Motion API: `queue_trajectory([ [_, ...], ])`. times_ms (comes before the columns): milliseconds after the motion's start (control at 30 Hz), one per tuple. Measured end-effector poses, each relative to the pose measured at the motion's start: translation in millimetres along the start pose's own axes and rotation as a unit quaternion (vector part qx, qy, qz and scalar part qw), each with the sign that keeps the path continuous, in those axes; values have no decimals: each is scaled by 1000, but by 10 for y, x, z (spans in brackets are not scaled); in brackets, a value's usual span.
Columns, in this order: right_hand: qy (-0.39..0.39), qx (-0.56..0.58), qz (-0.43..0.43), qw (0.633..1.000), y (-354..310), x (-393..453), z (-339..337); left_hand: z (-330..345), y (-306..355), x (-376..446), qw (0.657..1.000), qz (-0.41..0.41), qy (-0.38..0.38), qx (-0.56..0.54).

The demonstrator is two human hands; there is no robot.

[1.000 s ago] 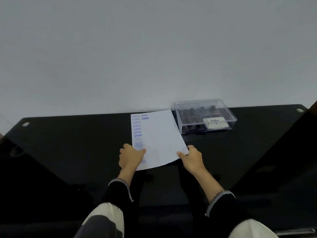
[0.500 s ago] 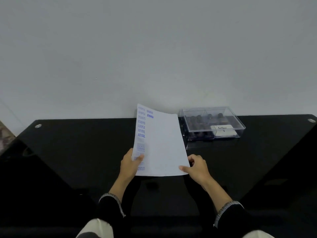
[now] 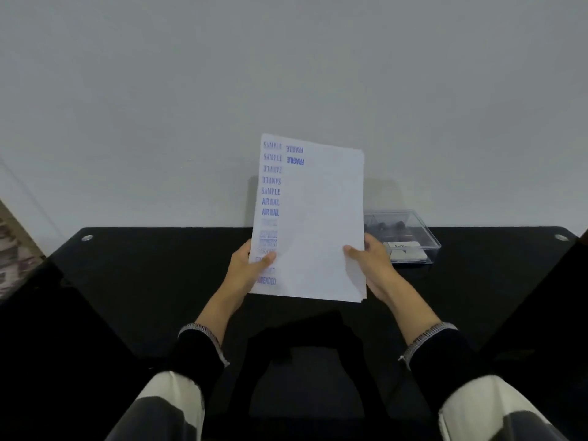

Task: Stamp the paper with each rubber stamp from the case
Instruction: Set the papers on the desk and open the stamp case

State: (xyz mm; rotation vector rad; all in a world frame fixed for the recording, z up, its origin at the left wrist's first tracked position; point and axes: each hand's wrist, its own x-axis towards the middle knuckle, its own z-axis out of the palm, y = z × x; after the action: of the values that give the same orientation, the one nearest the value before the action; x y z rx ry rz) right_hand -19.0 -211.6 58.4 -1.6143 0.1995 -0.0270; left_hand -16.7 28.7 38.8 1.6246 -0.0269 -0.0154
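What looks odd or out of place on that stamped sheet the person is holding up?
On the paper, held upright by the left hand and right hand, several blue stamp marks are upside down: two SAMPLE marks and both FRAGILE marks. Lower marks are faint or smudged. The clear stamp case on the black table is shut.

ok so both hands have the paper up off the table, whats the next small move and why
Probably lay the paper flat on the black table, beside the case. Left hand and right hand both pinch its edges and hold it raised, so neither can reach a stamp, and the case looks closed. Much of the sheet is unstamped.
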Motion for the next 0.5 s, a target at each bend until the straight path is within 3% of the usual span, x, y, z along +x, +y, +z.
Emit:
queue_trajectory([
  [100, 9, -30, -31, 999, -114, -50, -51, 56, 165, 19, 999, 14, 5, 31],
  [300, 27, -37, -78, 996, -1, -270, -79, 286, 368, -46, 993, 65, 98, -23],
  [500, 71, -59, -66, 994, 333, -427, 18, 426, 100, -238, 987, 100, 126, 12],
])
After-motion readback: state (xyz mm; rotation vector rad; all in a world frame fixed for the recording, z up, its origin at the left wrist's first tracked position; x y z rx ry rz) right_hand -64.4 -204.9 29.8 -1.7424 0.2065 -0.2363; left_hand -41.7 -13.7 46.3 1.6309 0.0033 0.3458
